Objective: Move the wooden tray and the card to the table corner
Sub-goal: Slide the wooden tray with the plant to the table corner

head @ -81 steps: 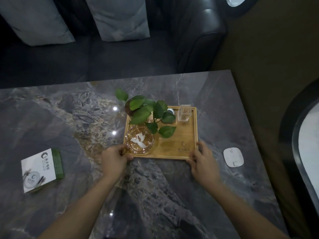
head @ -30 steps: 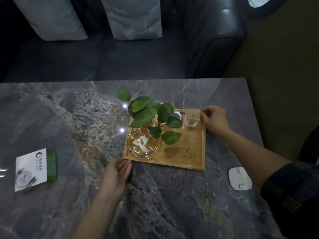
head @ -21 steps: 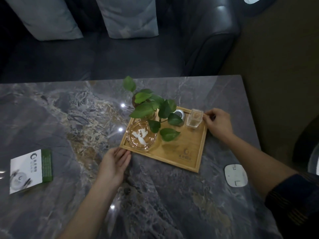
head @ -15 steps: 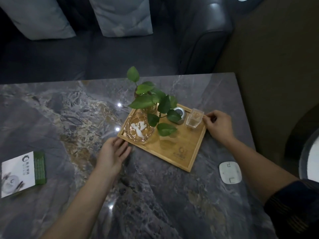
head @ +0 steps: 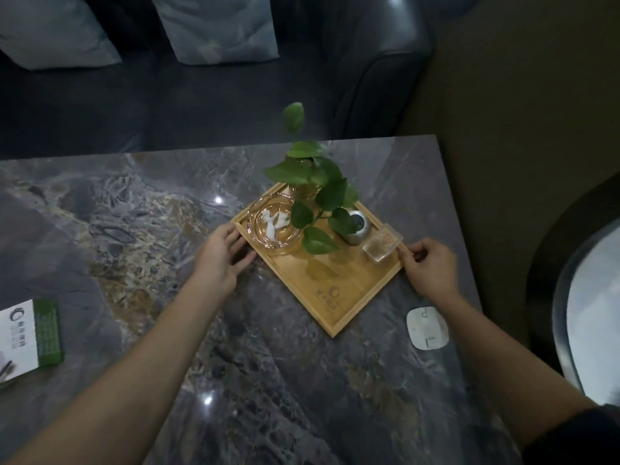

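The left hand (head: 223,255) lies flat and open-fingered against one corner of the wooden tray (head: 339,280), while the right hand (head: 427,268) pinches the opposite corner by the small glass cup (head: 382,245). The tray sits skewed on the marble tabletop (head: 141,203) near its far right corner, carrying a leafy plant (head: 313,177) and glass ashtray (head: 273,226). The card (head: 28,335) lies well apart at the left edge.

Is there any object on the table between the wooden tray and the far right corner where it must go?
Nothing visible stands there. The marble table is bare between the wooden tray and its far right corner. The white pad lies on the near side of the tray, out of that path.
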{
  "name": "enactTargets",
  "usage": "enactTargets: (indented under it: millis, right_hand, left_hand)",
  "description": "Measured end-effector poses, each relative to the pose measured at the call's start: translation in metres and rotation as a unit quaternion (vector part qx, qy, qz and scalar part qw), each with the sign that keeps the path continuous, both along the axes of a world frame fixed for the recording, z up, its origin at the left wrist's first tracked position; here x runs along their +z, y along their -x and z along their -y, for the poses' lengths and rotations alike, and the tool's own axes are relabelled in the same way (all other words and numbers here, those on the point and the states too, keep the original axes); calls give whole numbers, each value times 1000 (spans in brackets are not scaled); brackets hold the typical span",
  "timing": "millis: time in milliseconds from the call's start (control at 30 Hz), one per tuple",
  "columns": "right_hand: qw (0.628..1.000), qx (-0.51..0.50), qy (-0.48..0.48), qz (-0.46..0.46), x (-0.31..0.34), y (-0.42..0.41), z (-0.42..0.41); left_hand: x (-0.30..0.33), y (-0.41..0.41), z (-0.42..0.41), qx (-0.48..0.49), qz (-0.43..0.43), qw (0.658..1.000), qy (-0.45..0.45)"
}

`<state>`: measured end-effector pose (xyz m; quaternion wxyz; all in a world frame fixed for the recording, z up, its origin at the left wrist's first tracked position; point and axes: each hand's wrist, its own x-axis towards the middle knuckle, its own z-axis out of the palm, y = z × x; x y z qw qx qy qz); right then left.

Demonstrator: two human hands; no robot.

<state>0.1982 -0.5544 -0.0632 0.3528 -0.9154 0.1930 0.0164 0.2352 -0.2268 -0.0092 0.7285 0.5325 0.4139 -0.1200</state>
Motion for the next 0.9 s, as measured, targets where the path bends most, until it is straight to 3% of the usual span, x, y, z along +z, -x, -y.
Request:
enactTargets:
  millis: [901]
  right_hand:
    - [996, -59, -40, -58, 9, 61, 5]
  left_hand:
    - [2, -70, 52, -173, 46, 984, 7]
